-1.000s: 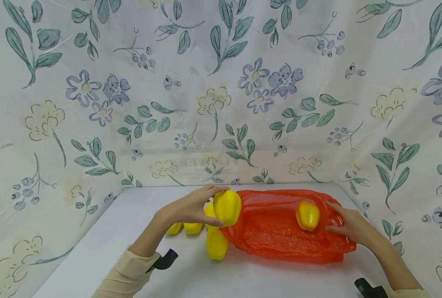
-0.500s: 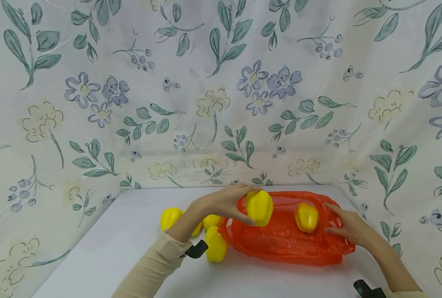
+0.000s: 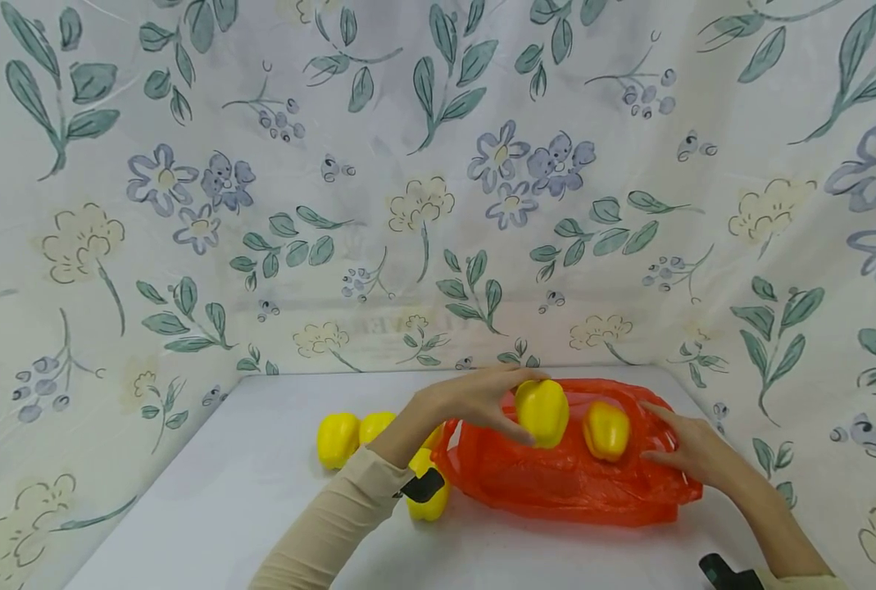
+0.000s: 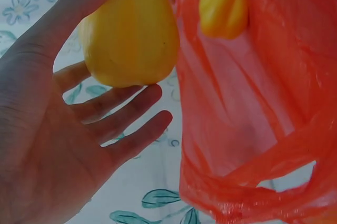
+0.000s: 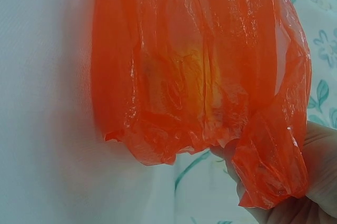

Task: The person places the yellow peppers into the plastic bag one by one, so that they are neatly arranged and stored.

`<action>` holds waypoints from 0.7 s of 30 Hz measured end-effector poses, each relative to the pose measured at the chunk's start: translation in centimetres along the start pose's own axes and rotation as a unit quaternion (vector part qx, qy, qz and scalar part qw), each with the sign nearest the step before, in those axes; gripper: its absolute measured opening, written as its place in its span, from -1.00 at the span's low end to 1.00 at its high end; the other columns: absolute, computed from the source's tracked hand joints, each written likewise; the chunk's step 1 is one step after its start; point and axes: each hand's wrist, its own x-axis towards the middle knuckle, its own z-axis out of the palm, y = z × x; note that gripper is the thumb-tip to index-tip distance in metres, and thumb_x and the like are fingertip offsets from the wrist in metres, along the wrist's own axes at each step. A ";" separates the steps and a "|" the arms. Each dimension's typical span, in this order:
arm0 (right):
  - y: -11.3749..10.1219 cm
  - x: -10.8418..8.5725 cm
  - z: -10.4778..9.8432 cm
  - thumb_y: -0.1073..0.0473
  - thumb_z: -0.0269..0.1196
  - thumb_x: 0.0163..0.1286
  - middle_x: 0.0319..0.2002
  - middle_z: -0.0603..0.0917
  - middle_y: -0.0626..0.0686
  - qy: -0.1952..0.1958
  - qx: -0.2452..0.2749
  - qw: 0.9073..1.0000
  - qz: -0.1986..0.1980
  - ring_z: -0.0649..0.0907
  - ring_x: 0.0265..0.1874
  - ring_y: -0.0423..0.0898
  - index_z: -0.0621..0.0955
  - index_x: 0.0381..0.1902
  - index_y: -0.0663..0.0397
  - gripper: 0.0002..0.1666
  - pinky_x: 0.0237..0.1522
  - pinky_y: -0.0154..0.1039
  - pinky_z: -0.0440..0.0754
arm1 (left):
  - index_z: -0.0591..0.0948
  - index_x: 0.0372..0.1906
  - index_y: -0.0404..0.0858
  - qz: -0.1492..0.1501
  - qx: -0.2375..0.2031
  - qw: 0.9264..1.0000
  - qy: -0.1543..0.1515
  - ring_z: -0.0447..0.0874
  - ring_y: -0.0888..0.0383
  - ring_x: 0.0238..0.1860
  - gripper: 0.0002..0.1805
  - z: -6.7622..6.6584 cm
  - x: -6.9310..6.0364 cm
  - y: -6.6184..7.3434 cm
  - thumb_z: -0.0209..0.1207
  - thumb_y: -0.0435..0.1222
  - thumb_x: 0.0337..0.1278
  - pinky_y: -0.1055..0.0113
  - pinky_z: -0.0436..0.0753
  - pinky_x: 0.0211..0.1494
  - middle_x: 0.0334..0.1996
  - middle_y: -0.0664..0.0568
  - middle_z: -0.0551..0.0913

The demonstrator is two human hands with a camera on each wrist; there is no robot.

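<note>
My left hand (image 3: 474, 403) pinches a yellow bell pepper (image 3: 543, 414) between thumb and fingertips, above the red plastic bag (image 3: 548, 496). In the left wrist view the held pepper (image 4: 131, 32) is large, with some fingers spread out below it. Another yellow bell pepper (image 3: 607, 431) lies at the bag, right of the held one. At the bag's right end, my right hand (image 3: 696, 449) grips its edge. The right wrist view shows bunched film between that hand's thumb and fingers, and a yellow shape dimly through the plastic (image 5: 197, 79).
Several more yellow bell peppers (image 3: 338, 440) sit on the white table (image 3: 209, 500) left of the bag, partly hidden by my left forearm. A floral curtain (image 3: 423, 205) hangs behind and at both sides. Dark wrist cameras (image 3: 423, 486) are strapped to both wrists.
My left hand has carried the pepper rightward, from beside the bag's left end to above the bag. The right hand keeps its hold on the bag, and the other pepper there stays put.
</note>
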 end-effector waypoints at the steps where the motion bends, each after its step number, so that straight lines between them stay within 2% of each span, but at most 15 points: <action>1: 0.0 0.0 0.0 0.05 0.46 0.13 0.17 0.52 0.46 0.001 0.001 1.000 0.002 0.67 -0.09 0.17 0.25 0.42 0.28 0.01 -0.29 -0.14 0.77 | 0.24 0.44 0.23 0.001 0.001 1.000 -0.002 0.36 0.18 0.21 -0.07 0.1 0.2 0.0 0.40 0.16 -0.10 0.29 0.55 0.18 0.28 0.20 0.41; 7: 0.0 0.0 -0.1 0.05 0.47 0.12 0.17 0.52 0.46 0.004 -0.005 1.000 0.001 0.66 -0.08 0.21 0.26 0.42 0.28 0.01 -0.29 -0.13 0.77 | 0.24 0.44 0.23 -0.004 0.003 1.000 -0.016 0.36 0.21 0.21 -0.07 0.7 1.2 -0.2 0.40 0.16 -0.10 0.31 0.55 0.19 0.27 0.19 0.41; 13: 0.0 0.0 -0.2 0.06 0.46 0.12 0.17 0.51 0.47 -0.001 -0.006 1.000 0.003 0.65 -0.07 0.20 0.25 0.42 0.30 0.02 -0.28 -0.11 0.77 | 0.26 0.43 0.19 -0.018 0.003 0.999 -0.034 0.39 0.12 0.22 -0.06 1.7 2.5 -0.6 0.41 0.17 -0.11 0.36 0.55 0.16 0.23 0.17 0.42; 21: 0.0 0.1 -0.1 0.06 0.46 0.13 0.18 0.51 0.47 -0.006 -0.003 1.000 0.009 0.66 -0.09 0.17 0.24 0.43 0.28 0.02 -0.30 -0.15 0.77 | 0.29 0.40 0.21 -0.026 -0.008 0.998 -0.050 0.39 0.25 0.18 -0.09 3.7 4.6 -1.1 0.42 0.18 -0.13 0.32 0.54 0.23 0.29 0.25 0.43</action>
